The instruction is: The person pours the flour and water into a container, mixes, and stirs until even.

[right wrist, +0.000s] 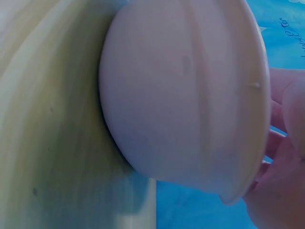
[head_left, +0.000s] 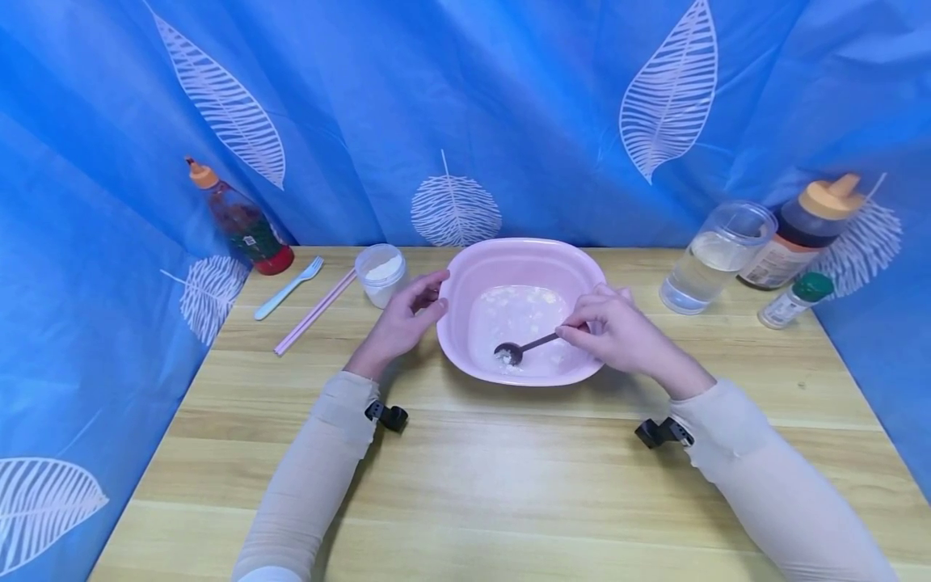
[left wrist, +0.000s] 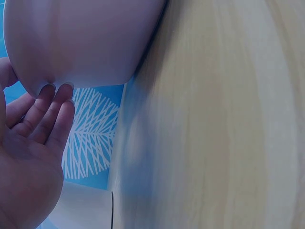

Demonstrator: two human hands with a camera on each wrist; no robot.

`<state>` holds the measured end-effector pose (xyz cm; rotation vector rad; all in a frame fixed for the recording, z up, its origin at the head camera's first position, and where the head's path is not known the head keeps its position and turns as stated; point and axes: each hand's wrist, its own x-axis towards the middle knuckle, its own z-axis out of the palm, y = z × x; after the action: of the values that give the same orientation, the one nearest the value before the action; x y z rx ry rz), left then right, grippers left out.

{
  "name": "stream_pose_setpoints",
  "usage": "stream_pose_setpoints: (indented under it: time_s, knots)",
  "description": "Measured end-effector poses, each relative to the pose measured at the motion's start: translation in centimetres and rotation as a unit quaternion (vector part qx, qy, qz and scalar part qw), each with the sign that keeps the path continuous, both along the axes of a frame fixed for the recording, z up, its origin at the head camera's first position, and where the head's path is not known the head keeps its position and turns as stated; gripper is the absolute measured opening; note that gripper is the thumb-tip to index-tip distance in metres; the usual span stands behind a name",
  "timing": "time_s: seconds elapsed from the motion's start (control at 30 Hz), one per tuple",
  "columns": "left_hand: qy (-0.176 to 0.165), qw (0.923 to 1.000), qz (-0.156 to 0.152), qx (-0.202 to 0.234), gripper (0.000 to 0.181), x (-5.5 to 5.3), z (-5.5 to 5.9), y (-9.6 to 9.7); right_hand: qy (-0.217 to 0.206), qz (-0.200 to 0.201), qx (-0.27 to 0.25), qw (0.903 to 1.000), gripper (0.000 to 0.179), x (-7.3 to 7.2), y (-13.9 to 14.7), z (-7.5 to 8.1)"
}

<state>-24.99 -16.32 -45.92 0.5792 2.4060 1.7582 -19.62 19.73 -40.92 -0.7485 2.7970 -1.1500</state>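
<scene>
A pink plastic basin (head_left: 524,378) stands on the table, with pale clumps scattered across its bottom. My left hand (head_left: 404,317) holds the basin's left rim; in the left wrist view its fingertips (left wrist: 64,90) touch the underside of the rim. Over the basin's right side, my right hand (head_left: 614,327) pinches the handle of a small dark spoon (head_left: 541,340). The spoon's bowl rests low in the basin, with some white matter at it. In the right wrist view the basin wall (right wrist: 162,95) hides the spoon.
Left of the basin are a jar of white powder (head_left: 381,275), pink chopsticks (head_left: 314,314), a light-blue fork (head_left: 288,289) and a red sauce bottle (head_left: 250,226). At the right stand a water container (head_left: 701,271), a dark sauce bottle (head_left: 789,238) and a green-capped shaker (head_left: 793,302).
</scene>
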Motion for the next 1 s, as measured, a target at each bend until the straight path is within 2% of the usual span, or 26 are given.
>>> stream_pose_setpoints:
  time_s: [0.07,0.17,0.37,0.53,0.67,0.77,1.0]
  knots:
    - [0.000,1.0000,-0.001,0.001,0.053,0.0,0.0,0.0,0.014,0.001,-0.004,0.9999,0.004,0.0,-0.2,-0.3]
    - [-0.001,1.0000,-0.002,0.001,0.053,0.0,0.0,0.0,0.055,-0.006,-0.002,0.9985,0.004,-0.1,-0.7,-0.5]
    - [-0.001,1.0000,-0.001,-0.002,0.054,-0.1,-0.1,0.0,0.134,-0.071,0.021,0.9882,0.005,-0.6,-0.8,-0.7]
    - [0.001,1.0000,-0.002,0.000,0.054,-0.1,0.0,-0.1,0.152,-0.130,0.035,0.9792,0.009,-1.0,-0.1,-0.7]
    - [-0.002,1.0000,-0.001,-0.001,0.054,0.0,0.0,-0.1,0.145,-0.154,0.035,0.9768,0.011,-1.5,0.0,-0.9]
    - [-0.004,1.0000,-0.001,-0.003,0.054,0.0,0.0,-0.1,0.124,-0.143,0.031,0.9813,0.010,-1.8,-0.3,-0.9]
    - [-0.001,1.0000,-0.003,-0.003,0.055,0.1,0.1,0.0,0.069,-0.057,0.039,0.9952,0.008,-1.8,-1.6,-0.1]
